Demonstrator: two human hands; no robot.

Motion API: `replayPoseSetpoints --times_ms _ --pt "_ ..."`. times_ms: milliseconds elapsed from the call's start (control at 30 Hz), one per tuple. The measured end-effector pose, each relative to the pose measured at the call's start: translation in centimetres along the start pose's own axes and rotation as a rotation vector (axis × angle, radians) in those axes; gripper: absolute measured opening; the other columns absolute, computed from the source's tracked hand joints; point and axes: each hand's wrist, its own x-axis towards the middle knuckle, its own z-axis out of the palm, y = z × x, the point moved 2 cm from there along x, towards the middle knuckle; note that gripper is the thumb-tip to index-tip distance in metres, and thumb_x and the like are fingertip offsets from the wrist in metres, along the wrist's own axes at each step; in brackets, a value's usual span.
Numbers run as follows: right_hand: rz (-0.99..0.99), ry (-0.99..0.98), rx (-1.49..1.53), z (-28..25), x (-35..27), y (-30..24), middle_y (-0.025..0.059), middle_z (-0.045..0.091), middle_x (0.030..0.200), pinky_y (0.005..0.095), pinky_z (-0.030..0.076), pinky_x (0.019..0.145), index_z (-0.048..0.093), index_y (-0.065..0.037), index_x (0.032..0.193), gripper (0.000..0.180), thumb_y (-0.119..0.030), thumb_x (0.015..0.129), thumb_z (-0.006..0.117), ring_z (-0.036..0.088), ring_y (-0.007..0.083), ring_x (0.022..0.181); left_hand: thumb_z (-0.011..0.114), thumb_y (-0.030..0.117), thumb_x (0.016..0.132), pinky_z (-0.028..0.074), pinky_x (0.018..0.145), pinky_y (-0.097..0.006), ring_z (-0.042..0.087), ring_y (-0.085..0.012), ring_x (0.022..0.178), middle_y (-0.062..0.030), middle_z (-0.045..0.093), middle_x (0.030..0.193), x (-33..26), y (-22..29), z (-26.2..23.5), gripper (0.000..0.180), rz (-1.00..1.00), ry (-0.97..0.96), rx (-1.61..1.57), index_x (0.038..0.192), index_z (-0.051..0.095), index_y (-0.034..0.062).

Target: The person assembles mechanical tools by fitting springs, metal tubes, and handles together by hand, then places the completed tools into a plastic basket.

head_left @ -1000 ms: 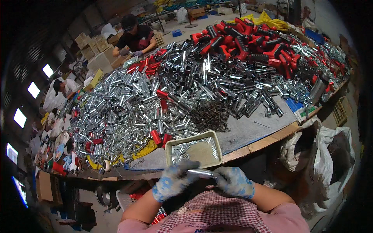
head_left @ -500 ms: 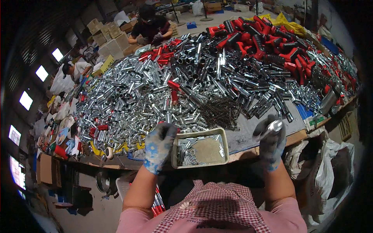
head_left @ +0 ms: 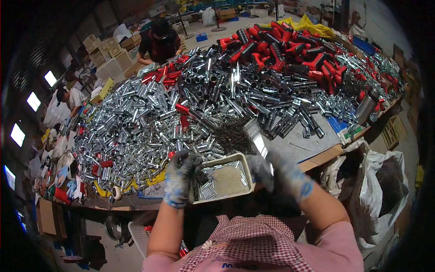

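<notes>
My left hand [head_left: 180, 174], in a grey glove with a blue pattern, is closed at the left rim of a shallow cream tray [head_left: 246, 181]. Something dark shows by its fingers, too unclear to name. Short silvery pins [head_left: 209, 187] lie loose in the tray. To the right of the tray, my right hand [head_left: 281, 174], also gloved and smeared by motion, grips a shiny metal tube [head_left: 257, 140] that points up and away. Just beyond the tray is a heap of dark coil springs [head_left: 233, 136].
Metal tubes [head_left: 136, 104] cover much of the table, with red-and-black handles [head_left: 281, 50] piled at the far right. A grey board [head_left: 299, 145] lies near the right edge. White sacks [head_left: 380, 181] stand at the right. A co-worker [head_left: 158, 41] sits across the table.
My right hand has swung left toward the tray with the metal tube, which now points away from me. My left hand's fingers have curled at the tray's left side. The whole view has shifted.
</notes>
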Motion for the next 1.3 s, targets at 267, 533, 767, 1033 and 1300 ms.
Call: replayPoseSetpoints --times_ms 267,533,767,1033,1300 --pt "0.024 -0.126 -0.210 1.6 -3.2 -5.2 0.0153 0.068 0.091 0.0306 0.053 0.075 0.063 0.000 0.113 0.034 -0.010 0.081 0.063 0.068 0.0199 0.082 0.068 0.009 0.085 0.057 0.078 -0.035 0.065 -0.0264 0.099 -0.0161 0.062 0.104 -5.0 1.0 1.1 0.033 -0.262 -0.296 0.006 0.111 0.050 -0.0018" --pt "-0.107 -0.228 -0.273 -1.2 -2.3 -4.6 0.0137 0.068 0.082 0.0327 0.053 0.067 0.065 -0.003 0.106 0.035 -0.009 0.071 0.065 0.068 0.0241 0.072 0.073 0.008 0.079 0.055 0.080 -0.035 0.065 -0.0231 0.095 -0.0113 0.066 0.100 -4.1 3.2 3.3 0.030 -0.012 -0.555 0.676 0.106 0.062 -0.0008" --pt "-0.058 -0.204 -0.401 1.8 -1.3 -4.4 0.0160 0.069 0.089 0.0382 0.053 0.073 0.054 -0.006 0.125 0.066 -0.030 0.068 0.078 0.068 0.0308 0.082 0.075 0.024 0.077 0.051 0.080 -0.035 0.065 -0.0284 0.093 -0.0169 0.066 0.100 -4.1 2.9 8.0 0.040 0.329 -0.998 1.114 0.110 0.065 0.0030" --pt "-0.036 -0.049 -0.208 -0.2 -2.1 -0.2 0.0147 0.070 0.091 0.0331 0.053 0.074 0.067 -0.004 0.107 0.038 -0.022 0.075 0.075 0.069 0.0245 0.082 0.074 0.033 0.077 0.039 0.105 -0.042 0.050 -0.0344 0.120 -0.0174 0.056 0.124 8.3 5.4 9.3 0.066 0.835 -0.732 1.297 0.133 0.049 0.0076" --pt "0.211 0.055 -0.110 -0.4 -3.4 -1.7 0.0140 0.070 0.087 0.0299 0.054 0.072 0.069 -0.002 0.105 0.035 -0.022 0.077 0.074 0.069 0.0189 0.077 0.063 0.012 0.079 0.049 0.086 -0.042 0.060 -0.0342 0.101 -0.0160 0.063 0.103 18.6 4.8 3.5 0.031 0.760 -0.589 1.890 0.110 0.064 0.0095"
